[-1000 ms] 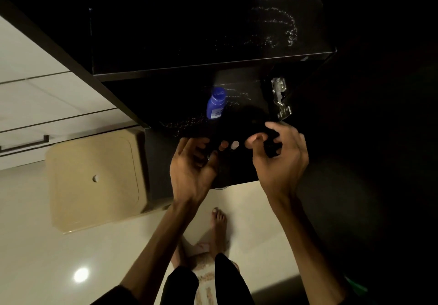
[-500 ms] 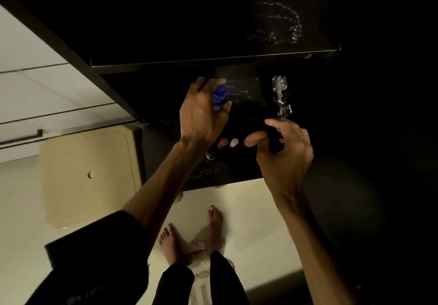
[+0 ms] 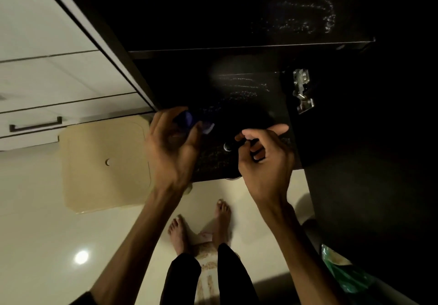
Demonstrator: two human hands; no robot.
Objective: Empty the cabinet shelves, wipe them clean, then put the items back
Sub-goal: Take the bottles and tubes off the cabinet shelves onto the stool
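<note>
Head view looked down into a dark open cabinet (image 3: 237, 20), very low light. Left hand (image 3: 170, 148) was wrapped around a blue bottle (image 3: 189, 120), fingers curled on it; motion blur, so exact grip unclear. Bottle sat at the front left corner of the lower shelf (image 3: 248, 91), just beside the cabinet's left edge; couldn't tell if it touched the shelf. Right hand (image 3: 263, 155) held a small dark cylindrical item (image 3: 231, 145) with a pale round end facing left, pinched between thumb and curled fingers, index finger extended over it. That item was above the lower shelf's front edge, near the bottle but apart from it. Both shelves showed whitish streaky marks; the upper shelf (image 3: 308, 15) had them at right. Metal hinge (image 3: 302, 90) was on the right inner wall. Beige square bin (image 3: 104, 162) with a lid stood on the pale floor (image 3: 35, 233) left of the cabinet, below white drawers (image 3: 47, 79) with a dark handle. Bare feet (image 3: 201, 224) and dark trousers were visible below the hands. Green bag (image 3: 343, 271) at lower right.
</note>
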